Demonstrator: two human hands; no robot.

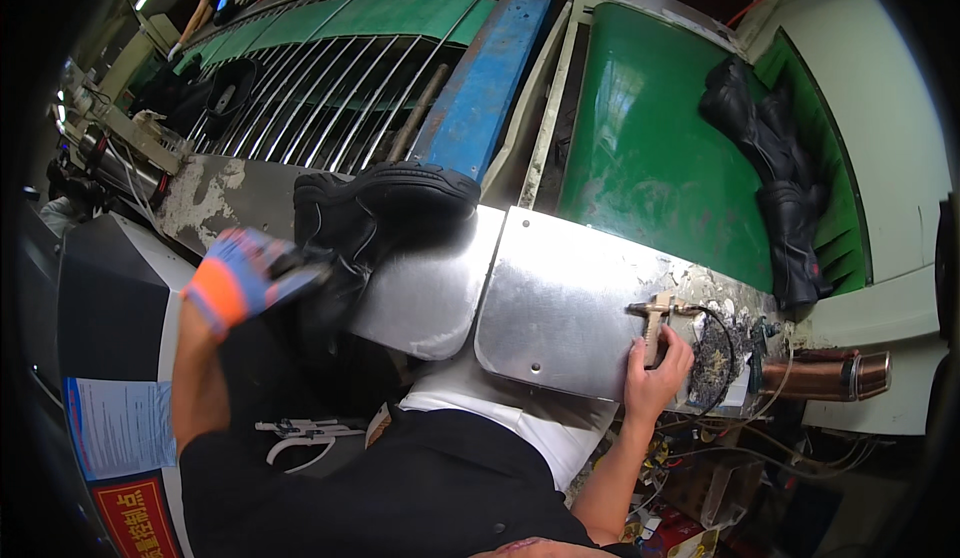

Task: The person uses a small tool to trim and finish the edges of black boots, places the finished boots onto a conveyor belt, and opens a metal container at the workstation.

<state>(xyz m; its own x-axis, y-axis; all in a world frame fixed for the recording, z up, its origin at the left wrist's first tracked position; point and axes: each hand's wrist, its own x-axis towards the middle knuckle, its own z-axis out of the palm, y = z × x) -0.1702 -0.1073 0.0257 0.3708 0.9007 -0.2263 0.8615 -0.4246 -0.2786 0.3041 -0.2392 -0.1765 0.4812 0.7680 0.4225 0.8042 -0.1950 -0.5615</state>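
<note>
Currently gripping a black boot (385, 208) at the steel plate (560, 298).
Left hand (240, 280), gloved in blue and orange, clenched on boot shaft, left of plate. Right hand (655, 378), bare, closed around wooden-handled tool (655, 320) at plate's right edge. Second black boot (775, 173) lying on green conveyor belt (640, 148) beyond plate.

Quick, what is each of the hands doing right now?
Left hand, in an orange and blue glove: closed on the black boot.
Right hand, bare: closed around a small tool on the metal plate.
</note>
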